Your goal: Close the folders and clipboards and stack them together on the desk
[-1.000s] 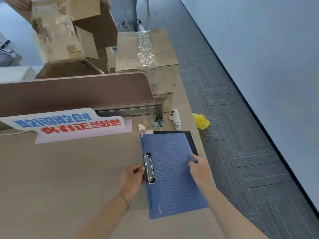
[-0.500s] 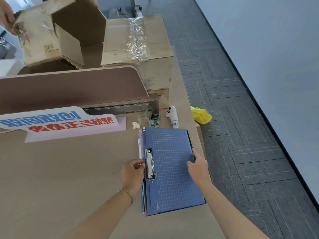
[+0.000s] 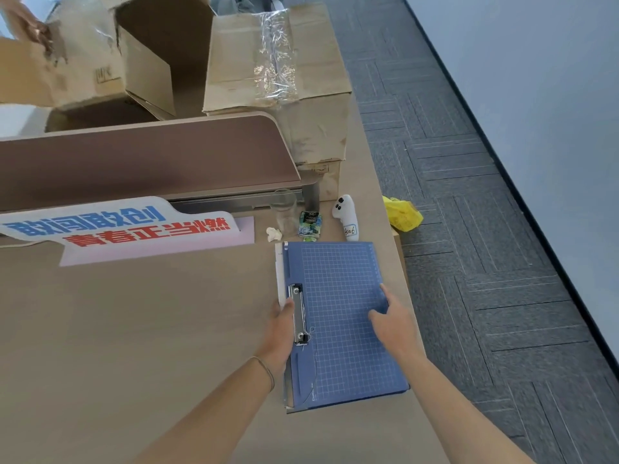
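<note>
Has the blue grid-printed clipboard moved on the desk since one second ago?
Yes. The blue grid-printed clipboard slid away from the person, toward the white controller, and now covers the dark folder that showed beyond it.

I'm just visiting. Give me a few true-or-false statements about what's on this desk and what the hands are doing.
1. The blue clipboard lies flat on the desk. True.
2. The left hand is at the clipboard's metal clip side. True.
3. The right hand is lifting the glass. False: it rests on the clipboard, and the glass stands untouched beyond it.
4. The white controller lies on top of the clipboard. False: it lies on the desk just past the far edge.
5. A yellow bag lies off the desk's right side. True.
</note>
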Demonstrator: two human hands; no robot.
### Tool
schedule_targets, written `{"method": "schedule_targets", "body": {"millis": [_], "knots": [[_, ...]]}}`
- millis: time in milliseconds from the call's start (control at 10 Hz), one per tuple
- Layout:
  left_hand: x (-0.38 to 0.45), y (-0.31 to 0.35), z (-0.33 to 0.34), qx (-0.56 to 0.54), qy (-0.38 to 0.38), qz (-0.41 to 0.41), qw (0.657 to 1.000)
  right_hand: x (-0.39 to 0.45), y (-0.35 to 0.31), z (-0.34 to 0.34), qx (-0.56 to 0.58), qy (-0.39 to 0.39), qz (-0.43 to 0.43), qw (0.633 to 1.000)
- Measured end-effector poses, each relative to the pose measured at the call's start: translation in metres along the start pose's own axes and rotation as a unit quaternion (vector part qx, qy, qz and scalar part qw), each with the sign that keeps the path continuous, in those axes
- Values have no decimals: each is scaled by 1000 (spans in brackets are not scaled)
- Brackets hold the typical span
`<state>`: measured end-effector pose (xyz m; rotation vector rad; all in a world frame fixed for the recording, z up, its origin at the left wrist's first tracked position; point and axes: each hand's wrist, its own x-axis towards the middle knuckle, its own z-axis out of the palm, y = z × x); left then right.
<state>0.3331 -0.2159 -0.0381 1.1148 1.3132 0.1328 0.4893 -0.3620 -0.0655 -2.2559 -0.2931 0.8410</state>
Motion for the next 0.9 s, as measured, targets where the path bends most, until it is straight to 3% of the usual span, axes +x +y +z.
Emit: {"method": "schedule_targets", "body": {"millis": [400,600,900], "knots": [[0,2,-13,-2,38,11,999,-6,-5,27,45,-35,-2,998],[18,-10,-23,15,38,1,999,-10,9,24,-26,-19,-31,999],[-5,6,-47,24,120,96,988,-20,1,5,28,18,-44,998]]}}
